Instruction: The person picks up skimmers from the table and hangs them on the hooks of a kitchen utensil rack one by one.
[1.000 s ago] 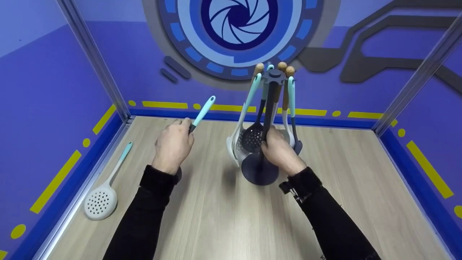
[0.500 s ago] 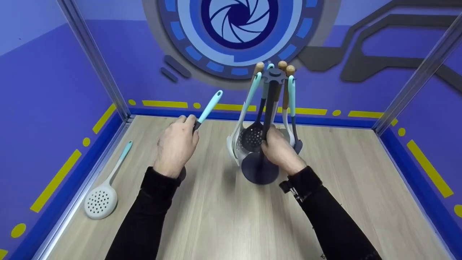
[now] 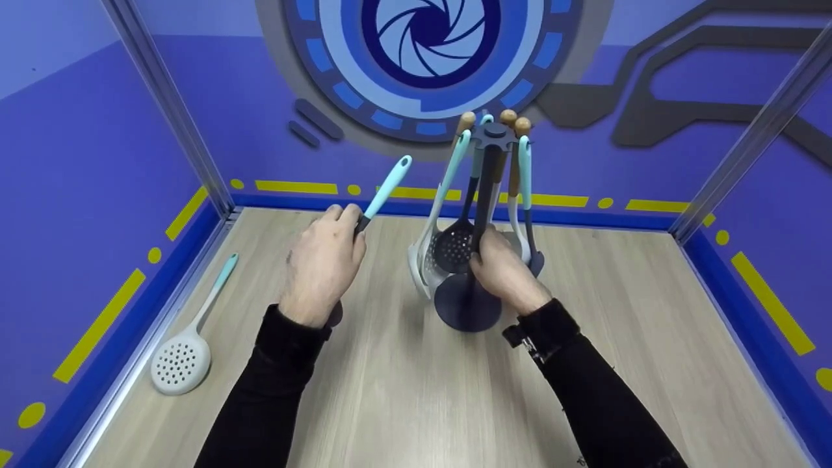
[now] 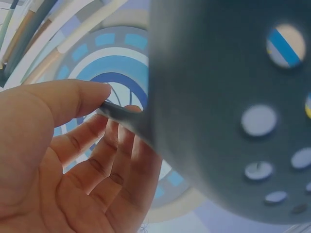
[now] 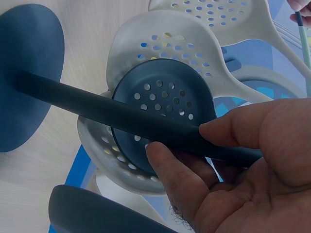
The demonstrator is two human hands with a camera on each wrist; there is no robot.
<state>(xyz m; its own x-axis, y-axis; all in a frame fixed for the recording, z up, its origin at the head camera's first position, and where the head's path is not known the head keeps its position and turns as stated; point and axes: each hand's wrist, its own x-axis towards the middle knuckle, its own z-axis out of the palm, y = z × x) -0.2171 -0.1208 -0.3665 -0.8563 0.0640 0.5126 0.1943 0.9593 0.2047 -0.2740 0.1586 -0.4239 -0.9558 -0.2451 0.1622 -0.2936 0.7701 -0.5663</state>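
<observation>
My left hand (image 3: 323,266) pinches the neck of a dark skimmer (image 3: 389,187) with a mint handle. That handle points up and away in the head view; the dark perforated head (image 4: 204,111) fills the right of the left wrist view. With its thumb and fingers, my right hand (image 3: 510,273) grips the post of a dark utensil stand (image 3: 469,318), which stands upright on its round base. Several utensils hang around it, among them a dark perforated skimmer (image 5: 163,82) and a pale perforated skimmer (image 5: 155,26) in the right wrist view.
A light-grey skimmer (image 3: 182,365) with a mint handle lies on the wooden table (image 3: 416,403) at the left. Blue-purple panels (image 3: 734,175) wall in the back and sides, with metal posts (image 3: 172,104) at the corners.
My left hand has moved a little to the right with the dark skimmer, whose handle tip now sits higher and nearer the stand. The right hand and the stand have stayed put.
</observation>
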